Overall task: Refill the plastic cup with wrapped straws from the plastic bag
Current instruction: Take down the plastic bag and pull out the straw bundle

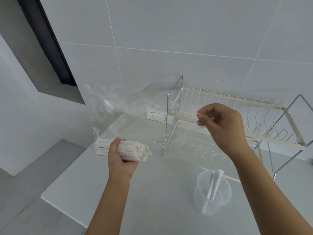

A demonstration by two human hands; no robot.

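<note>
left hand (122, 156): palm up, gripping wrapped straws (133, 150) through plastic bag (128, 112) | right hand (220, 121): raised, fingertips pinching bag edge | plastic cup (211, 192): upright on counter (152, 192), near right, few straws inside

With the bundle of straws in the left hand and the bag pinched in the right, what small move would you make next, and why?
Probably draw the left hand and its bundle of wrapped straws clear of the plastic bag, then toward the cup. The right hand pinches the bag's edge, holding it up, and the cup holds only a couple of straws.
</note>
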